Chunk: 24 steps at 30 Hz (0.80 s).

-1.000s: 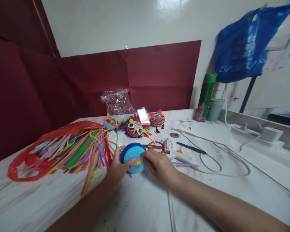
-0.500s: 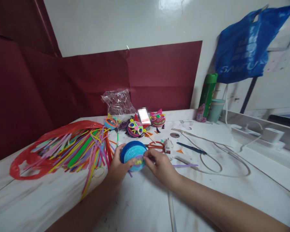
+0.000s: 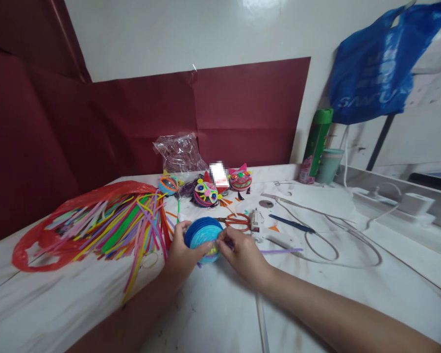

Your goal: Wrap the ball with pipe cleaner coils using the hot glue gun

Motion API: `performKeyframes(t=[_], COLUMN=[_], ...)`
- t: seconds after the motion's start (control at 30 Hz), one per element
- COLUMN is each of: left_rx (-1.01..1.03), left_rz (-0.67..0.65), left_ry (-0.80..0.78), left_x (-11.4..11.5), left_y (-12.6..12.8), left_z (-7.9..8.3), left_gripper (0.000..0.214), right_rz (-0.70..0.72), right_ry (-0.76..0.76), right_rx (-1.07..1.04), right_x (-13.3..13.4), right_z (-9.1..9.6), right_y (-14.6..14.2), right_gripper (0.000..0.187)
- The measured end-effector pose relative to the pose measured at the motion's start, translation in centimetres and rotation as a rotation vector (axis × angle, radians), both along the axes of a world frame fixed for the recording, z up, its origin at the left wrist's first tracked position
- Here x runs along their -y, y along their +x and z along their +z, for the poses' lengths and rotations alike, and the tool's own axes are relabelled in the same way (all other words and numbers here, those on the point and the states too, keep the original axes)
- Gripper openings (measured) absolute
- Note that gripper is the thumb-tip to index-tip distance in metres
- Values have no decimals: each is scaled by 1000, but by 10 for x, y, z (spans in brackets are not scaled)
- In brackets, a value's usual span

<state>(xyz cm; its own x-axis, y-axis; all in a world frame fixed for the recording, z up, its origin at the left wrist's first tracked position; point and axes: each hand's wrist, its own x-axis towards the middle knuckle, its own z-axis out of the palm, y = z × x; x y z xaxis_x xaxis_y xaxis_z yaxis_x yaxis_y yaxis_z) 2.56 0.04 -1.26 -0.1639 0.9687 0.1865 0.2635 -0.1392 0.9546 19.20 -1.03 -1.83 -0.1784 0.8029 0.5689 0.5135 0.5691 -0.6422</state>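
Note:
A round blue coiled ball [image 3: 203, 236], wound from blue strips with a paler colourful patch on its near face, sits low over the white marble table [image 3: 213, 314]. My left hand [image 3: 181, 254] wraps round its left side, thumb over the front. On the right, my right hand [image 3: 241, 252] pinches the ball's near face with its fingertips. A thin purple strip [image 3: 281, 251] lies on the table just beyond my right hand.
A red plastic bag [image 3: 55, 230] spills several coloured strips [image 3: 132, 230] at left. Finished cat-face balls [image 3: 206, 193] stand behind, near a clear bag [image 3: 178, 153]. Orange scissors [image 3: 237, 221], a glue gun [image 3: 256, 220], a cable [image 3: 327, 245], a green bottle [image 3: 314, 144] and a cup [image 3: 329, 165] lie right.
The ball has tilted slightly and both hands have shifted a little toward me around it; my right fingertips have crept further over its near face. The view has dipped a bit.

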Motion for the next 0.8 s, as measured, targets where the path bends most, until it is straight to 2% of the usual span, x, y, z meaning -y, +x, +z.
performKeyframes(t=[0.17,0.43,0.63,0.8], left_rx=[4,49,16,2], left_rz=[-22,33,37,8], left_ry=[-46,0,61,131], left_x=[4,8,5,-4], left_y=[3,3,0,-4], left_z=[5,15,8,-7], left_gripper=[70,67,67,67], right_rz=[3,46,66,44], right_ry=[-22,-121,-255,-242], right_rx=[-79,-168,-268,-253], right_x=[-1,1,-2,-3], right_z=[0,1,-3,-3], right_y=[1,0,-4,-3], right_gripper=[2,11,16,16])
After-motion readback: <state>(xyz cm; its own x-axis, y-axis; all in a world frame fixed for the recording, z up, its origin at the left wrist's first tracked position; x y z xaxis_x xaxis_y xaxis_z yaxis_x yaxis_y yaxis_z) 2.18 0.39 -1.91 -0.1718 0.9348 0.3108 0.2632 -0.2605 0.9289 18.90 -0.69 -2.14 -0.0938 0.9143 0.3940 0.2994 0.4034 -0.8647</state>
